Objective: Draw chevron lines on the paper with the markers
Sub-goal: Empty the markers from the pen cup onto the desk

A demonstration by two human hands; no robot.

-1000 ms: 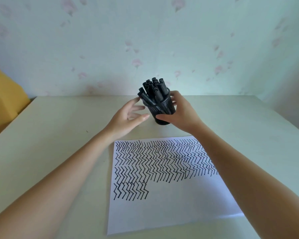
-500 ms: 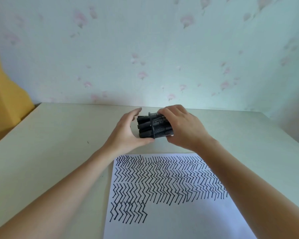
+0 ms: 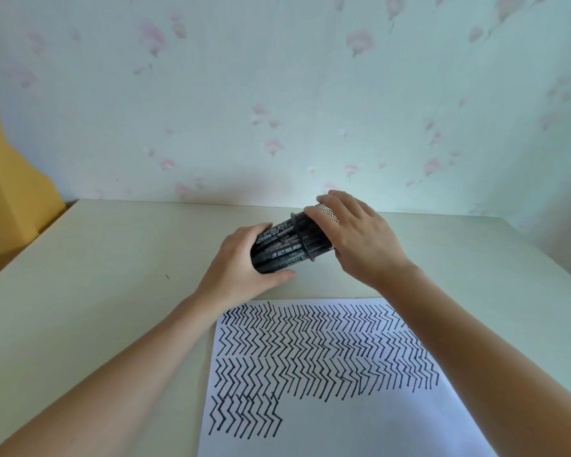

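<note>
Tipping the markers out
Our right hand has tipped the black mesh pen cup sideways; left hand now grips the black marker bundle, ready to pull it free

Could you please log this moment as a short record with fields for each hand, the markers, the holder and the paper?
left hand: curled round the free ends of the black markers
right hand: grips the black mesh holder, tipped on its side with its mouth toward the left hand
markers: bundled, part in the holder, part sticking out
paper: flat on the table, nearer the person than the holder
drawing: chevron rows fill the upper part; the lowest row covers only the left; bottom blank
</note>
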